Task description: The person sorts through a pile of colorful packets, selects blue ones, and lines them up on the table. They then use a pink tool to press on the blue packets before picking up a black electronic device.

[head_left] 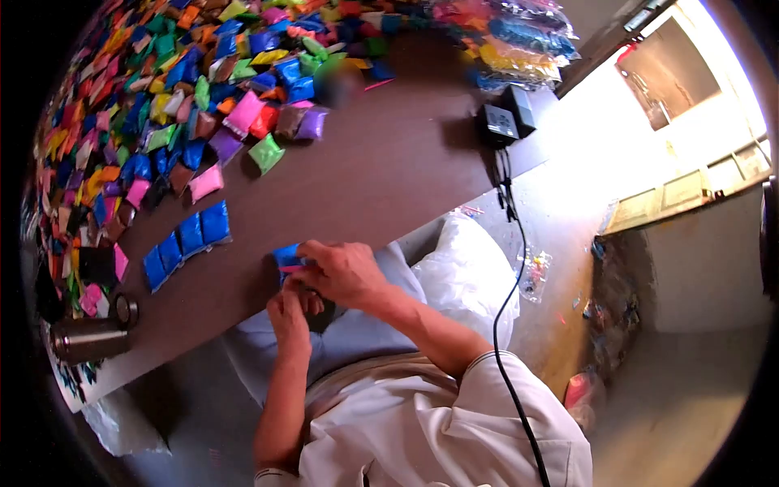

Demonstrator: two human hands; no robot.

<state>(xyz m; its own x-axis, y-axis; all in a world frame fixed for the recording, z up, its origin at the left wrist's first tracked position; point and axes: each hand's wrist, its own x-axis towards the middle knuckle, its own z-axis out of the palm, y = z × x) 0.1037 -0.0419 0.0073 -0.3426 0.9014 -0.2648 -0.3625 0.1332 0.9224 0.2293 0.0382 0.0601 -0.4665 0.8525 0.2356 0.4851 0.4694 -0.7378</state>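
Observation:
At the table's near edge, my left hand [290, 315] is closed, its fingers curled close under my right hand. My right hand [345, 272] is bent over it with the fingers pinched around a small pink item [290, 269]. A blue packet [286, 256] lies right by the fingertips of both hands. What my left fingers hold is hidden. To the left on the brown table [357, 162] rests a joined strip of blue packets [188, 241]. Beyond it spreads a large heap of small colourful packets [195, 89].
A metal flask [89, 339] lies near the table's left end. Black boxes [505, 122] with a cable [519, 268] stand at the right; the cable hangs over the edge. Stacked clear bags [523, 45] sit at the back. A white plastic bag [466, 280] is beside my lap.

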